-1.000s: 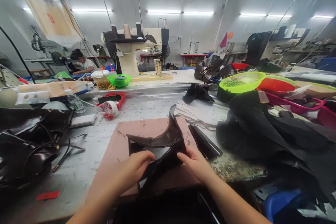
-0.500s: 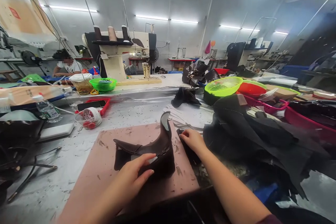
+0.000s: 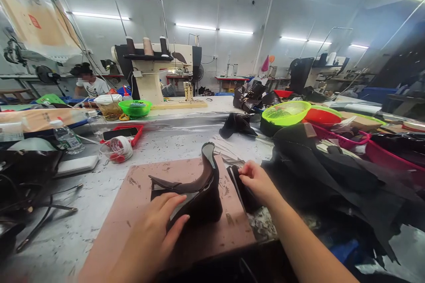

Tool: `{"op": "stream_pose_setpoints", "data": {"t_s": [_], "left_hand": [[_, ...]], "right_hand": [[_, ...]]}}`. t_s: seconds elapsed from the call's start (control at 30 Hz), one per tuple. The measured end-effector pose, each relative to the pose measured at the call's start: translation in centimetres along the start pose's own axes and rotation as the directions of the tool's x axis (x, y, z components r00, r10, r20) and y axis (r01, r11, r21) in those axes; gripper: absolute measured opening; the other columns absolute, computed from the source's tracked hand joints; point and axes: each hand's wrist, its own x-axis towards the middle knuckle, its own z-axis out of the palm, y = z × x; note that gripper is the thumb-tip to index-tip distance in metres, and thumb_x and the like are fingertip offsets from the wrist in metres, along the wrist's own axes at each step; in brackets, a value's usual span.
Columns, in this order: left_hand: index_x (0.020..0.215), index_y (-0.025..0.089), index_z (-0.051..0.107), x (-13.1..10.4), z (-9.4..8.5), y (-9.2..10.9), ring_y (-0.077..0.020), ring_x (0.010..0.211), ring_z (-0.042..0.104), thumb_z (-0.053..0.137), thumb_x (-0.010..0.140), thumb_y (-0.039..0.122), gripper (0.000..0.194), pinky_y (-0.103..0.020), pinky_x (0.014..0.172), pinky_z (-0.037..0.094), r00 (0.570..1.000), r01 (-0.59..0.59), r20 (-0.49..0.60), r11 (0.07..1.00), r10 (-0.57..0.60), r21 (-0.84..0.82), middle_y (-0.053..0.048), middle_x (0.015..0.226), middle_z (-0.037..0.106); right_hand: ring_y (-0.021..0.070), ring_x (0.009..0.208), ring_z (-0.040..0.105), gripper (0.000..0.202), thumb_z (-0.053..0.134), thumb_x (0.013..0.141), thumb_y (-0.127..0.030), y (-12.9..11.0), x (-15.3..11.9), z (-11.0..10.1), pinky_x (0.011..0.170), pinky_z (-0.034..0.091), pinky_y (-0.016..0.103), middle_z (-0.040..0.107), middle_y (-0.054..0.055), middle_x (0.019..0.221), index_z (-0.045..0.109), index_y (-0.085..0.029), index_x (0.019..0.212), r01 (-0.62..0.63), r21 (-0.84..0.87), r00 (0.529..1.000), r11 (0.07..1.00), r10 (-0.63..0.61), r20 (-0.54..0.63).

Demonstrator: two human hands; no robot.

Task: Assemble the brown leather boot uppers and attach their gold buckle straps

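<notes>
A dark brown leather boot upper (image 3: 207,194) stands on a pinkish board (image 3: 133,194), its curved tip rising and grey lining showing along the edge. My left hand (image 3: 162,225) grips its near left side, with the fingers over the edge and the thumb in front, a gap between them. To the right, my right hand (image 3: 257,181) is closed in a pinch at the top of a black folded piece (image 3: 244,192) with a pale edge line. That piece lies against the board's right edge. What lies under the right fingertips is hidden.
Black material sheets (image 3: 308,172) heap up on the right beside a pink basket (image 3: 388,154). Behind are another dark upper (image 3: 237,124), a yellow-green sieve (image 3: 285,115) and a sewing machine (image 3: 149,70). A tape roll (image 3: 120,147) and red tray (image 3: 137,135) stand left. A person (image 3: 89,82) sits beyond.
My right hand has shifted slightly right, and the black piece tilts so its pale edge shows. My left hand has slid back left along the boot upper. The camera view has shifted a little.
</notes>
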Motion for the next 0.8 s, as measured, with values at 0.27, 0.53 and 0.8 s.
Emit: {"op": "stream_pose_setpoints", "data": {"t_s": [0.27,0.53,0.8], "left_hand": [[0.076,0.017,0.059,0.7,0.2,5.6,-0.0106,0.055,0.049,0.049,0.079,0.037,0.022,-0.020,0.049,0.037,0.908,0.349,0.391,0.792,-0.152,-0.500,0.002,0.063,0.055],[0.060,0.014,0.051,-0.2,2.4,5.1,-0.0061,0.047,0.034,0.061,0.066,0.045,0.033,-0.017,0.044,0.025,0.846,0.533,0.436,0.475,-0.307,-0.700,0.005,0.051,0.042],[0.057,0.015,0.045,-0.6,3.3,5.1,-0.0037,0.038,0.030,0.067,0.058,0.047,0.038,-0.016,0.038,0.020,0.784,0.608,0.525,0.241,-0.332,-0.756,0.007,0.044,0.041]], "right_hand": [[0.0129,0.068,0.053,0.010,0.048,0.074,-0.011,-5.8,-8.4,0.6,0.063,0.044,0.024,0.055,0.001,0.073,0.053,-0.020,0.075,0.454,0.333,0.821,0.827,-0.533,0.204],[0.0156,0.081,0.056,0.014,0.054,0.078,-0.008,-5.4,-9.6,2.0,0.070,0.048,0.027,0.058,0.005,0.089,0.057,-0.021,0.080,0.755,0.006,0.656,0.656,-0.755,0.004],[0.0169,0.083,0.057,0.014,0.046,0.081,-0.011,-4.9,-10.1,2.5,0.072,0.049,0.029,0.057,0.005,0.089,0.051,-0.022,0.074,0.661,0.067,0.740,0.747,-0.664,0.106]]}}
